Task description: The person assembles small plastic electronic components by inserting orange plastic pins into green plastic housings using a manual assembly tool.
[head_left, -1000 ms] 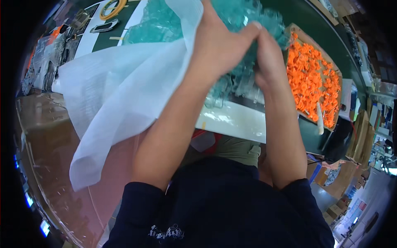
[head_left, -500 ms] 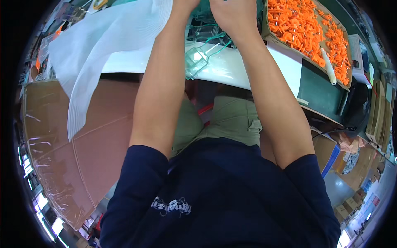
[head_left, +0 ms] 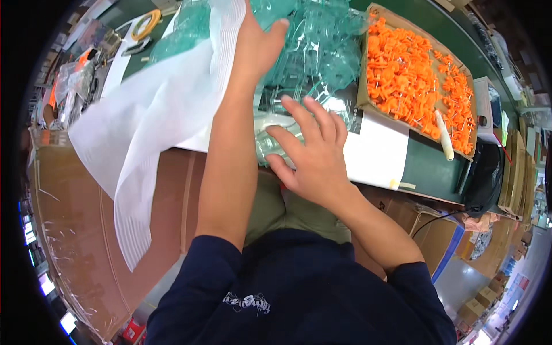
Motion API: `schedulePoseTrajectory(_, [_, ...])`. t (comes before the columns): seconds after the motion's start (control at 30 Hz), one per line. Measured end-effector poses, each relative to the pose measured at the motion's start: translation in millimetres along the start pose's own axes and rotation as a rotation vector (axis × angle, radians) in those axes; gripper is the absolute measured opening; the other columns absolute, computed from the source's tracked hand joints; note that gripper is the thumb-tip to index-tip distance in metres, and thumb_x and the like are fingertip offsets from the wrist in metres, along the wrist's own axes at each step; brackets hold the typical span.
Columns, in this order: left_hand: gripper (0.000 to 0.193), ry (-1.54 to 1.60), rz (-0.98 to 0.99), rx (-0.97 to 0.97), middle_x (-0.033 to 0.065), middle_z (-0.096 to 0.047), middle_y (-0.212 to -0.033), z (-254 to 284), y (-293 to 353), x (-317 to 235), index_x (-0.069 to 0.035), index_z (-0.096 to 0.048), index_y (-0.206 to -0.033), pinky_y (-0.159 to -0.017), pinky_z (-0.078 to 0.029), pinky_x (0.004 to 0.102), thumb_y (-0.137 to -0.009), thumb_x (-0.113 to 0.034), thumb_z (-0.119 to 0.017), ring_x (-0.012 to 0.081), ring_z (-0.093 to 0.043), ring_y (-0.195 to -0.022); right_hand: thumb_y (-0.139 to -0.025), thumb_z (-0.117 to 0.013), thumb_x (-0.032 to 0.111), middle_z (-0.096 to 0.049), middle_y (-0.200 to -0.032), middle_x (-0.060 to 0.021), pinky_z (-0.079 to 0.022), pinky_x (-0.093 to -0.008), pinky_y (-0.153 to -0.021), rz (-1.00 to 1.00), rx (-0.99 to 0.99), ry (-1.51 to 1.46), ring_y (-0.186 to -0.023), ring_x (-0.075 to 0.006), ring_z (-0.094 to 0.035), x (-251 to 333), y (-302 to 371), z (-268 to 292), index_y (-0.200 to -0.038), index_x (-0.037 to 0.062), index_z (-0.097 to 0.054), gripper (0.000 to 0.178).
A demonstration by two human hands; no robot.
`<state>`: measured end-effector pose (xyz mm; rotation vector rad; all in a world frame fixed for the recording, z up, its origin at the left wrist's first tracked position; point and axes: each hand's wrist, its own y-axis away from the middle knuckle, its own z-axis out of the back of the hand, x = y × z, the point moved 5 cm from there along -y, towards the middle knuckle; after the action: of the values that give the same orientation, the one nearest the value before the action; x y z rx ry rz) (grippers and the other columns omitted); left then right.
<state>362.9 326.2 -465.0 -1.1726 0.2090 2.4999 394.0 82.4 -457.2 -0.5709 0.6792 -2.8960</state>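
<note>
A white woven plastic sheet or sack [head_left: 155, 103] hangs over the table's front edge. Against its right edge is my left hand [head_left: 260, 49]; the thumb stretches away, while the other fingers are mostly hidden. A heap of translucent green plastic pieces [head_left: 313, 46] lies just right of that hand. My right hand [head_left: 316, 152] has its fingers spread, open and holding nothing, palm down at the table's near edge. Under and beside its fingertips are clear, pale green plastic pieces [head_left: 267, 135]; whether the fingers touch them I cannot tell.
To the right stands a shallow cardboard box [head_left: 363, 95] of small orange plastic parts [head_left: 402, 75], with a white-handled tool [head_left: 444, 135] on it. A roll of yellow tape [head_left: 146, 25] lies far left. A large cardboard box [head_left: 75, 195] stands left below the table.
My right hand has drawn back toward me from the far pile and spread its fingers. My left hand remains at the far side by the white sheet. The view has tilted, showing more of the table.
</note>
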Motion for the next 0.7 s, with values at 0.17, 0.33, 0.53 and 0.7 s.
schedulePoseTrajectory(0.17, [0.073,-0.034,-0.350,-0.323,0.0275,-0.054,-0.139,28,41,-48,0.001,-0.037,-0.150,-0.105,-0.045,0.0454,-0.091,-0.027,-0.067,0.0400,-0.053,-0.127,-0.081,-0.073,0.032,-0.048,-0.151,-0.0076,-0.025,-0.0462,-0.112,-0.100,-0.115,0.137,-0.138,-0.0315,-0.039,-25,-9,7,-0.113,0.0160,-0.070,0.036])
schedulePoseTrajectory(0.33, [0.062,0.368,-0.424,-0.319,0.0238,-0.048,-0.145,0,77,-30,0.002,-0.042,-0.147,-0.112,-0.038,0.0435,-0.097,-0.027,-0.064,0.0363,-0.049,-0.131,-0.081,-0.075,0.034,-0.048,-0.150,-0.0086,-0.027,-0.0472,-0.112,-0.118,-0.171,0.075,-0.138,-0.0326,-0.039,-38,-20,13,-0.117,0.0155,-0.068,0.041])
schedulePoseTrajectory(0.53, [0.060,0.190,-0.416,-0.369,0.0199,-0.043,-0.151,-15,87,-5,-0.005,-0.045,-0.147,-0.113,-0.030,0.0479,-0.097,-0.034,-0.062,0.0374,-0.040,-0.139,-0.075,-0.079,0.028,-0.049,-0.149,-0.0065,-0.030,-0.0499,-0.111,0.206,-0.229,-0.161,-0.137,-0.0313,-0.041,18,-98,51,-0.125,0.0170,-0.067,0.053])
schedulePoseTrajectory(0.7, [0.056,-0.095,-0.502,-0.437,0.0157,-0.039,-0.155,-30,94,-21,-0.010,-0.054,-0.139,-0.111,-0.025,0.0608,-0.095,-0.044,-0.061,0.0390,-0.035,-0.142,-0.080,-0.074,0.021,-0.062,-0.128,-0.0058,-0.036,-0.0546,-0.100,0.453,0.339,0.358,-0.119,-0.0286,-0.053,21,-178,2,-0.098,0.0173,-0.074,0.018])
